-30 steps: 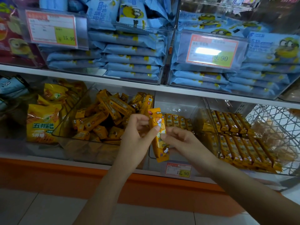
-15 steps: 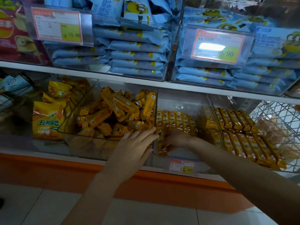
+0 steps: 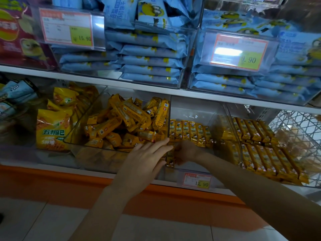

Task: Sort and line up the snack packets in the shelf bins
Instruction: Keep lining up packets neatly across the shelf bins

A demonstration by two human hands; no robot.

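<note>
My right hand (image 3: pixel 186 150) reaches into the clear middle bin (image 3: pixel 199 110) and grips a yellow snack packet (image 3: pixel 170 158), held upright at the bin's front left corner. A neat row of the same packets (image 3: pixel 190 131) stands behind it. My left hand (image 3: pixel 147 159) is spread flat with straight fingers just left of the packet, over the front wall of the left bin. That bin holds a loose heap of yellow packets (image 3: pixel 128 122). The right bin holds lined-up rows of packets (image 3: pixel 265 145).
Stacks of blue packets (image 3: pixel 149 61) fill the bins on the upper shelf. Large yellow bags (image 3: pixel 52 129) stand at the far left and a wire basket (image 3: pixel 298 129) at the far right. A price tag (image 3: pixel 197 181) hangs below the middle bin, above the orange base.
Both hands held the packet in front of the shelf a second ago. My right hand has lowered it into the middle bin; my left hand has let go and spread flat.
</note>
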